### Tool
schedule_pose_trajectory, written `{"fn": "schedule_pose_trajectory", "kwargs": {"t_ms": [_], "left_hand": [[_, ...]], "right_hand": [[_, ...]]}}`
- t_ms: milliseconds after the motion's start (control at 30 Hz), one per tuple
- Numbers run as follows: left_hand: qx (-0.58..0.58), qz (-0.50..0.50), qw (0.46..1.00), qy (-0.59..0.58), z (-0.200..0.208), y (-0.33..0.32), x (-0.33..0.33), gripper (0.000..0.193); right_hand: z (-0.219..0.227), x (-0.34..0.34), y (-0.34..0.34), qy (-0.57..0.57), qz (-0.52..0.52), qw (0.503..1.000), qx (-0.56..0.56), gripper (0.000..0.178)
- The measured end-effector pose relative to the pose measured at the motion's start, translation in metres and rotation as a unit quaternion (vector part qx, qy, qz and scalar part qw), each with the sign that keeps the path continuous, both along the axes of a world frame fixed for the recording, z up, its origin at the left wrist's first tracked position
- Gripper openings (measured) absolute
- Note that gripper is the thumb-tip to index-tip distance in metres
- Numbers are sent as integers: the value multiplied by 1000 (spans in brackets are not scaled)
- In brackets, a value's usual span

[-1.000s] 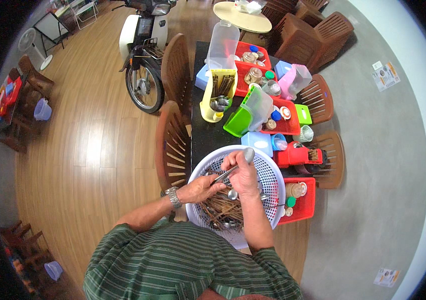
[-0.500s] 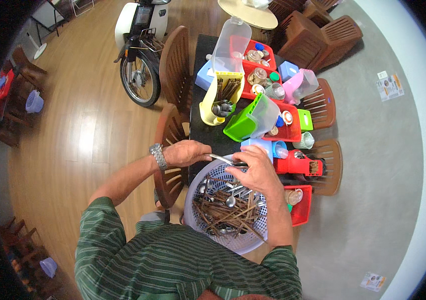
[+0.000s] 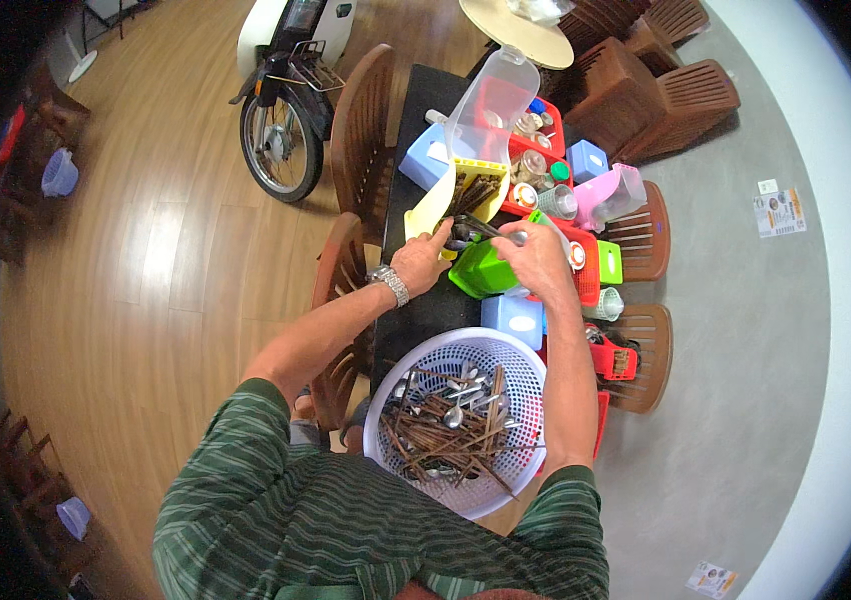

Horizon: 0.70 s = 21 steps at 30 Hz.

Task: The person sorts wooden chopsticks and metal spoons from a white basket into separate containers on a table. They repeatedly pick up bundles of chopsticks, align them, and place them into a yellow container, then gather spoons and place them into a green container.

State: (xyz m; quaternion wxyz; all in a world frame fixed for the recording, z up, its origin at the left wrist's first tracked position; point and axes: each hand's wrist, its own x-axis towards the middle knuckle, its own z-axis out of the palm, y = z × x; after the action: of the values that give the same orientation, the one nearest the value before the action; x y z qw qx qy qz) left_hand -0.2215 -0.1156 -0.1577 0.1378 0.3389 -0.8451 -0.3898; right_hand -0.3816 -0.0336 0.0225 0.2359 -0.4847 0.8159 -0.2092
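Spoons of bare metal, one or several, are what I see pinched in the person's right hand, thumb and fingers closed about them; I can't count them from where I stand. They look light and stiff, hard to break, and I'd expect the smooth metal to slide if gripped loosely or wet. The slim handle seems the best place to take hold, several together in one bundle, leaving the rounded bowls free.

Their handles slant from the right hand's fingertips toward the left, over the front of the yellow holder, where other cutlery lies below dark chopsticks. Across from it, the left hand is at the holder's front end, fingers stretched forward; whether it grips anything I cannot tell. The green holder sits between and beneath the two hands, on the black table.

Nearer the person's body, well apart from both hands, a pale perforated basket carries loose spoons tangled among brown sticks.
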Motion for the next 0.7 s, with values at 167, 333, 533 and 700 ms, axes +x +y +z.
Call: {"fn": "schedule_pose_trajectory", "kwargs": {"t_ms": [167,333,533,700], "left_hand": [[-93,-21,994,-49,-8,-16,-2,71],[-147,-55,987,-35,-16,-34,0,59],[-170,-83,981,-50,-10,-38,-3,57],[-174,-104,979,-24,-7,-41,3,57]], "right_hand": [[-14,-1,-19,61,82,994,46,27],[-14,0,-33,116,51,988,86,24],[-4,4,-46,184,88,975,90,26],[3,-4,-49,187,105,971,104,23]]}}
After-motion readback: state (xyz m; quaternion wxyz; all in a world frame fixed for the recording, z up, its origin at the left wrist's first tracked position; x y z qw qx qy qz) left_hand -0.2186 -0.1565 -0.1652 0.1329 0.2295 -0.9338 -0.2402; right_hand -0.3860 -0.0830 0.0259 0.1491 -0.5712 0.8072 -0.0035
